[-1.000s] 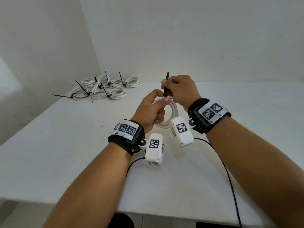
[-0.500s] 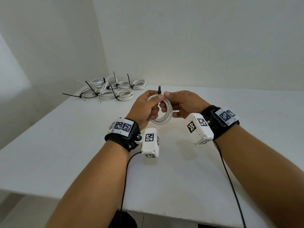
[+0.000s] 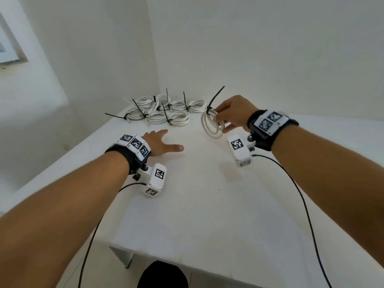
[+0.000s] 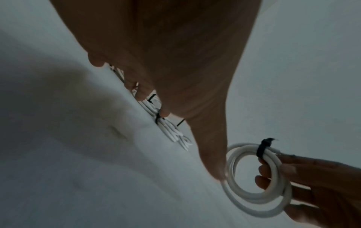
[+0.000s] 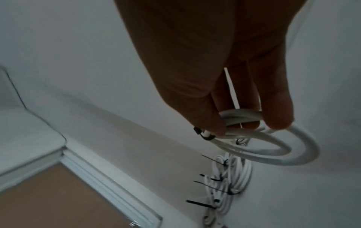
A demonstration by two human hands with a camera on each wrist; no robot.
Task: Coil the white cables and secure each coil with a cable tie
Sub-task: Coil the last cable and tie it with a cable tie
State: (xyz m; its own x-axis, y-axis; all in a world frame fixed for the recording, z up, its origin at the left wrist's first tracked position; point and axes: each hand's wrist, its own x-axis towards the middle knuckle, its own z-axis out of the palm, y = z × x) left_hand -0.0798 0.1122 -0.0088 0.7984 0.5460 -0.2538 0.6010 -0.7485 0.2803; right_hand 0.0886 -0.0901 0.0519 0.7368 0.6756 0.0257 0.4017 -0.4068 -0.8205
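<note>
My right hand (image 3: 226, 117) holds a small white cable coil (image 3: 212, 126) above the table, fingers curled through the loop. A black cable tie (image 3: 215, 98) binds the coil at its top, its tail sticking up. The same coil (image 4: 255, 177) and tie (image 4: 263, 148) show in the left wrist view, and the coil (image 5: 273, 151) hangs under my fingers in the right wrist view. My left hand (image 3: 164, 143) is empty, fingers spread flat just over the table, left of the coil.
Several tied white coils (image 3: 164, 112) with black tie tails lie in a pile at the table's far left corner, also seen as a pile (image 5: 228, 177) in the right wrist view. The white table (image 3: 207, 204) meets walls at back and left. Black wrist-camera leads trail off the near edge.
My left hand let go of the coil and dropped left toward the table. My right hand carried the tied coil up and to the right. The head view swung left.
</note>
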